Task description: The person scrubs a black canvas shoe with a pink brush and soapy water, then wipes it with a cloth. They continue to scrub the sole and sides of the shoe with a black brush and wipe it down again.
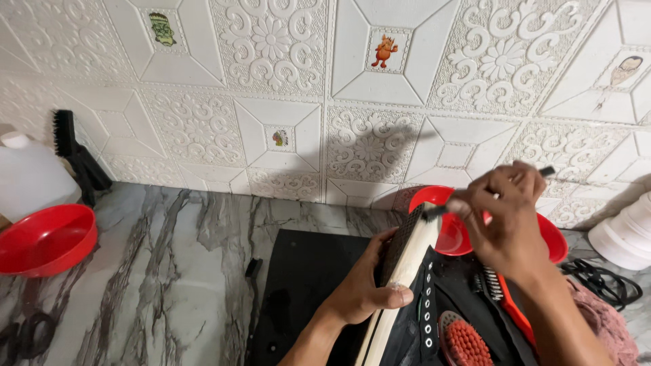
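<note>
My left hand (363, 288) grips a black shoe (410, 298) with a cream sole edge, held on its side with the sole turned towards me. My right hand (505, 220) holds a small black-handled brush (434, 211); its bristle end touches the top of the shoe's sole. The shoe is over a black mat (298, 285) on a marble-patterned counter (176, 271).
A red bowl (451, 234) stands behind the shoe. Another red bowl (44, 237) is at the left, with a white jug (27, 173) and a black brush (74, 152) against the tiled wall. A red-bristled brush (468, 342), black cords (607, 281) and a white container (624, 234) lie at the right.
</note>
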